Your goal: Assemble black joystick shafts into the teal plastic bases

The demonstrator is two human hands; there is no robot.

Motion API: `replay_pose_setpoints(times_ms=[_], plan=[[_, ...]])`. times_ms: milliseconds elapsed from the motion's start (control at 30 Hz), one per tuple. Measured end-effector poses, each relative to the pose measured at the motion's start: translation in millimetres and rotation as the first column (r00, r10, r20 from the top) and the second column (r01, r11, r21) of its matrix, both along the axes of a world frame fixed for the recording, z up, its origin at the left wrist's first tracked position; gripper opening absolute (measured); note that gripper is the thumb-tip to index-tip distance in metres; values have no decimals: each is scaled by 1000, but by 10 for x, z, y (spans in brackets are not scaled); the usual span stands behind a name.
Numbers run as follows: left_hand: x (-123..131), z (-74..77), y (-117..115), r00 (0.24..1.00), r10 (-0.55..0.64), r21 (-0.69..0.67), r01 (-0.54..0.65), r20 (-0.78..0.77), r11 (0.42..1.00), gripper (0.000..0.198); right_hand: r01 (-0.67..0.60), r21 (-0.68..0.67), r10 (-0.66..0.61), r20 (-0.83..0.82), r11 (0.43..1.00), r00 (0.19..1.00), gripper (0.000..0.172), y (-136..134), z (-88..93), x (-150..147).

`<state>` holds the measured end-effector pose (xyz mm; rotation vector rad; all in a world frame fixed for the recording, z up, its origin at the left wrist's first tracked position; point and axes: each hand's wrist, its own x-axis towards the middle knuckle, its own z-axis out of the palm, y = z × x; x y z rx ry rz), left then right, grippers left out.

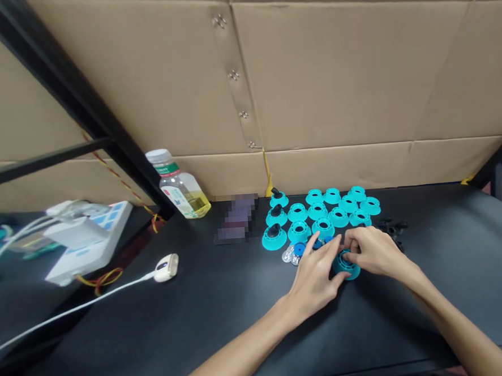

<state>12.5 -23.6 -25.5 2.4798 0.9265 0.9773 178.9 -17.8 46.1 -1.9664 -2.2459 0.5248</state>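
Head view, looking forward and down: the right hand has its grip closed over the top of a teal slotted plastic cup, with the fingertips clamped on its rim. The wrist is raised, and the forearm comes in from the lower right. The left hand is just beside that cup, palm down, its grip half open with the fingers spread. Its lower fingers touch the cup's side, but whether they clamp it cannot be told.

The teal slotted plastic cup sits low over a matte black desk. Just behind it lie small round blue plastic discs and small silver metal pieces, partly hidden by the left hand. Farther behind it stand rows of teal flanged plastic cups, three of them topped with black knobs. Small black plastic fittings lie behind it to the right.

Well to the left of it are a clear plastic bottle with yellow liquid, a blurred dark rectangular object, a white power strip and a white cable with a white plug. Farther behind it, a brown cardboard wall closes the view, with a black metal frame at the left.
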Motion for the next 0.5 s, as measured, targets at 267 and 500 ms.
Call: replay_pose_setpoints(times_ms=[267, 500], plan=[[-72, 8, 34, 997, -51, -6, 50, -57, 999, 78, -36, 4, 36, -81, 999, 996, 7, -48, -39, 65], [-63, 19, 75, 997, -69, -25, 68, -43, 997, 77, -42, -57, 31, -179, 997, 983, 10, 8, -104, 104]])
